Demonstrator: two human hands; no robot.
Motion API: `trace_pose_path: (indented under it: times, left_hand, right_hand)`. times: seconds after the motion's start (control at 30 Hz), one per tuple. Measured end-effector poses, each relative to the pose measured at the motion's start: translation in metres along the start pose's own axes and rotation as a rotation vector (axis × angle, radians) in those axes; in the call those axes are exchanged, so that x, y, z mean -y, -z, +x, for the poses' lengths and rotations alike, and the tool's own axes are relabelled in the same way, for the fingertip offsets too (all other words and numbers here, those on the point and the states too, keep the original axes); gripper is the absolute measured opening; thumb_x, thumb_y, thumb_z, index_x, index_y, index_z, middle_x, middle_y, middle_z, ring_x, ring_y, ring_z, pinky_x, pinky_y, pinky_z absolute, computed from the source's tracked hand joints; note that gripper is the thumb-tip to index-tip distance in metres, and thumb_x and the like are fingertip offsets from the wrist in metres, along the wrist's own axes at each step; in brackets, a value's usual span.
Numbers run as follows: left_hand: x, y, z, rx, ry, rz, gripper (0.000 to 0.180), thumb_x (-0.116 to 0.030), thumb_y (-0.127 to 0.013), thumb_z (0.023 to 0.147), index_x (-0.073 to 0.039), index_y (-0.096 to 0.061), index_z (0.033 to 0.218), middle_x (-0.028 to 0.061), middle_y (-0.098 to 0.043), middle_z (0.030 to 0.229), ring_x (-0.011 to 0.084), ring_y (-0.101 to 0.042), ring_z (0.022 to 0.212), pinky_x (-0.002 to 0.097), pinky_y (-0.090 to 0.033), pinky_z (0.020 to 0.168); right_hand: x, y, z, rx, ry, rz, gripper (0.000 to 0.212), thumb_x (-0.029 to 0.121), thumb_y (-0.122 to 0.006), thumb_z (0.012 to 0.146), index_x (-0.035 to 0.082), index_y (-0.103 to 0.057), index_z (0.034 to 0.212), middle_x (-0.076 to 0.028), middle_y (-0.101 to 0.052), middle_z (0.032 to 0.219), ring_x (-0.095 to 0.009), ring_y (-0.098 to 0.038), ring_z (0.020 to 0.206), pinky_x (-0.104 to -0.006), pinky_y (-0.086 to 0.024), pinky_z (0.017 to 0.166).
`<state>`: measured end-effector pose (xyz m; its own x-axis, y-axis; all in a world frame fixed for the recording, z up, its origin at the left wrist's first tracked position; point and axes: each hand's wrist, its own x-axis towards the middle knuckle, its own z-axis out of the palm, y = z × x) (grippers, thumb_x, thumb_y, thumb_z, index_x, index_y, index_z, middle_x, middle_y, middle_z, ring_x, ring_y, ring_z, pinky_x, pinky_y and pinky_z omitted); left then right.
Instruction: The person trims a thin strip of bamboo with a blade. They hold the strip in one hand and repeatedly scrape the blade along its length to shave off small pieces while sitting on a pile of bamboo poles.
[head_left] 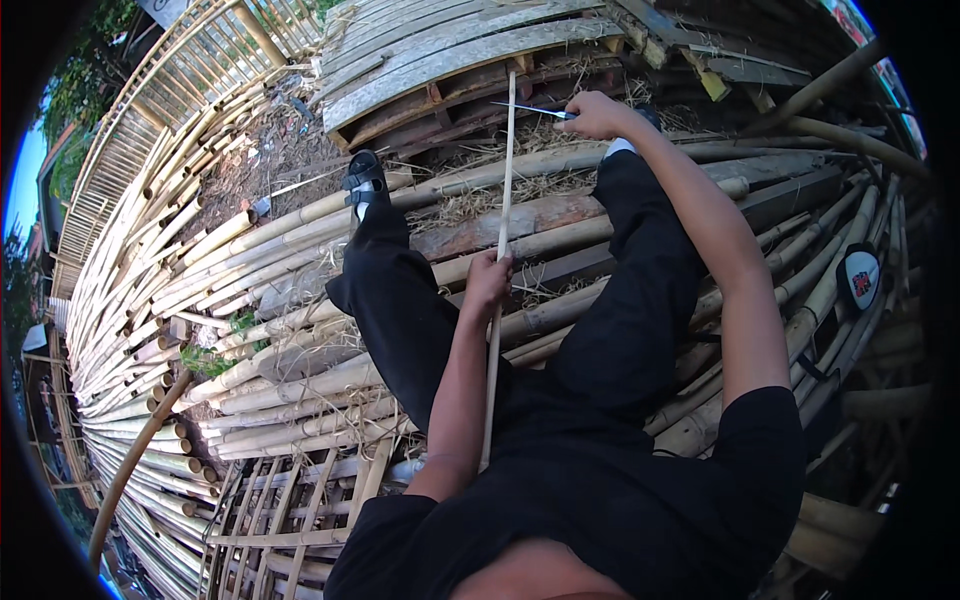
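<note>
A long, pale bamboo strip [505,190] runs from beside my lap out toward the wooden pallets. My left hand [487,279] is closed around it at about its middle. Farther out, my right hand [597,115] grips a knife [545,109] by its dark handle. Its thin blade points left and lies across the strip near the far end; I cannot tell whether it touches. My knees are spread, with the strip between my legs in dark trousers [625,300].
Stacked wooden pallets [470,65] stand ahead. Bamboo poles [290,235] lie in heaps under and around me, with dry shavings [540,185] among them. A bamboo lattice [290,510] is at lower left, a bamboo fence [165,85] at far left. On the right poles rests a cap [860,277].
</note>
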<state>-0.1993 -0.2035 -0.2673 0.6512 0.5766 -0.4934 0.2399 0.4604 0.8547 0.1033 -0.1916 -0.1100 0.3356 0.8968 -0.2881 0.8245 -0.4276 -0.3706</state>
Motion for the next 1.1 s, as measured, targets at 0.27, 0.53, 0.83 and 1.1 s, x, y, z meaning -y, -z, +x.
trace_pose_path:
  times: [0.27,0.53,0.83,1.1]
  left_hand:
    - [0.01,-0.002,0.013,-0.076,0.017,0.054,0.019,-0.019,-0.052,0.093,-0.004,-0.053,0.081,-0.0036,-0.043,0.055,0.0054,-0.038,0.04,0.0232,-0.031,0.036]
    - [0.009,-0.004,0.012,-0.171,0.039,0.183,0.02,-0.018,-0.053,0.092,-0.002,-0.053,0.081,-0.0028,-0.043,0.054,0.0067,-0.038,0.039,0.0244,-0.031,0.035]
    - [0.006,0.001,0.006,-0.201,-0.011,0.235,0.029,-0.025,-0.057,0.089,0.004,-0.06,0.09,0.0083,-0.058,0.058,0.0171,-0.059,0.043,0.0306,-0.047,0.041]
    - [-0.009,0.001,-0.035,-0.168,0.139,0.264,0.034,-0.026,-0.055,0.091,0.007,-0.054,0.098,0.0092,-0.058,0.058,0.0172,-0.058,0.041,0.0293,-0.046,0.036]
  right_hand:
    - [-0.016,-0.037,-0.019,0.064,0.172,-0.217,0.035,0.034,-0.062,0.083,0.003,-0.067,0.097,-0.02,-0.066,0.085,-0.035,-0.063,0.082,-0.0408,-0.048,0.075]
    - [0.012,-0.059,-0.032,0.138,0.262,-0.235,0.038,0.037,-0.058,0.085,0.0,-0.065,0.095,-0.022,-0.063,0.082,-0.038,-0.061,0.083,-0.0437,-0.047,0.075]
    - [0.026,-0.124,-0.05,0.24,0.338,-0.157,0.037,0.035,-0.045,0.093,-0.001,-0.055,0.097,-0.025,-0.061,0.082,-0.042,-0.059,0.083,-0.0495,-0.046,0.074]
    - [0.017,-0.141,-0.052,0.258,0.347,-0.184,0.036,0.033,-0.043,0.094,0.0,-0.057,0.101,-0.024,-0.062,0.085,-0.043,-0.059,0.084,-0.0502,-0.046,0.076]
